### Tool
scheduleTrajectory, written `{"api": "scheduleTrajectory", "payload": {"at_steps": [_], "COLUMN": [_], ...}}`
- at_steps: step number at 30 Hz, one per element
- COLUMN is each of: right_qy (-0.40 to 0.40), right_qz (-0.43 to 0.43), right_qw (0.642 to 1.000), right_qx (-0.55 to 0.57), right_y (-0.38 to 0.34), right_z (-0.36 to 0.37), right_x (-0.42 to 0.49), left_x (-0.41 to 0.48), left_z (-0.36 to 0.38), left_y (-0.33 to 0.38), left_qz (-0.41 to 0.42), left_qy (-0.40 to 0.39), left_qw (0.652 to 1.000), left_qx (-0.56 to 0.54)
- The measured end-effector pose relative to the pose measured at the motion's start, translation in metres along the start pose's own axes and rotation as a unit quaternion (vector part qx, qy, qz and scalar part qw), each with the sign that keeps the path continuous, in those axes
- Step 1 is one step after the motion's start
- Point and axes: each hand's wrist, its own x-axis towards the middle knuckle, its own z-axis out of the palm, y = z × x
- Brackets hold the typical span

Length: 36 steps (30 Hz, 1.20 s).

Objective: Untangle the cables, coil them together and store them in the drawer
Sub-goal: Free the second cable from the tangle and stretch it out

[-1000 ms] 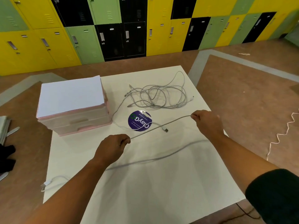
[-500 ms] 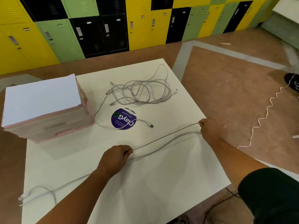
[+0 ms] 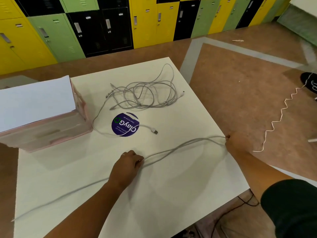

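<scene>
In the head view, the left hand (image 3: 127, 164) pinched a freed grey cable (image 3: 181, 146) low on the white bench (image 3: 171, 194) while the right hand (image 3: 237, 143), closed on it at the bench's right edge, drew it out straight, probably to ready it for coiling; the tangle (image 3: 145, 94) lay beyond the purple sticker (image 3: 125, 124), the pink drawer unit (image 3: 42, 121) shut at the left. Compared with half a second earlier, the stretch had sagged onto the bench, doubled near the right hand, and the tail behind the left hand had straightened

Drawer unit (image 3: 42, 124) on table (image 3: 171, 194) far left; cable tangle (image 3: 145, 95) at back centre, round sticker (image 3: 125, 124) just in front with one plug end (image 3: 155, 131) lying across it. Single cable (image 3: 185, 146) stretches across the near side between left hand (image 3: 127, 167) and right hand (image 3: 235, 143). Lockers (image 3: 145, 23) behind.
</scene>
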Motion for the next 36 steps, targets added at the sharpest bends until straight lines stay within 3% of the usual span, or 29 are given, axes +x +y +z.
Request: {"api": "scheduleTrajectory", "payload": {"at_steps": [9, 12, 15, 17, 20, 22, 27, 36], "right_qy": [0.01, 0.006, 0.047, 0.071, -0.023, -0.102, -0.125, -0.075], "right_qz": [0.02, -0.016, -0.17, -0.313, -0.474, -0.52, -0.526, -0.505], "right_qw": [0.993, 0.984, 0.979, 0.946, 0.88, 0.848, 0.841, 0.86], "right_qx": [-0.113, -0.175, -0.106, -0.036, 0.009, 0.001, 0.01, -0.009], "right_y": [-0.013, -0.03, -0.054, -0.078, -0.114, -0.129, -0.145, -0.131], "right_z": [-0.004, -0.008, 0.003, 0.014, 0.026, 0.035, 0.045, 0.038], "right_x": [-0.012, -0.026, -0.045, -0.063, -0.093, -0.108, -0.119, -0.113], "left_x": [-0.007, -0.009, -0.009, -0.011, -0.014, -0.017, -0.035, -0.084], "left_z": [-0.001, 0.001, 0.002, 0.0, -0.001, -0.001, -0.006, -0.027], "left_y": [-0.008, -0.006, -0.005, -0.005, -0.007, -0.01, -0.033, -0.087], "left_qz": [-0.005, -0.001, 0.001, 0.001, 0.006, 0.003, 0.017, 0.01], "left_qy": [0.002, 0.007, 0.002, 0.002, 0.001, -0.005, -0.002, 0.063], "left_qw": [1.0, 1.0, 0.999, 0.999, 0.999, 0.999, 0.999, 0.997], "left_qx": [-0.027, -0.03, -0.032, -0.035, -0.042, -0.048, -0.027, 0.037]}}
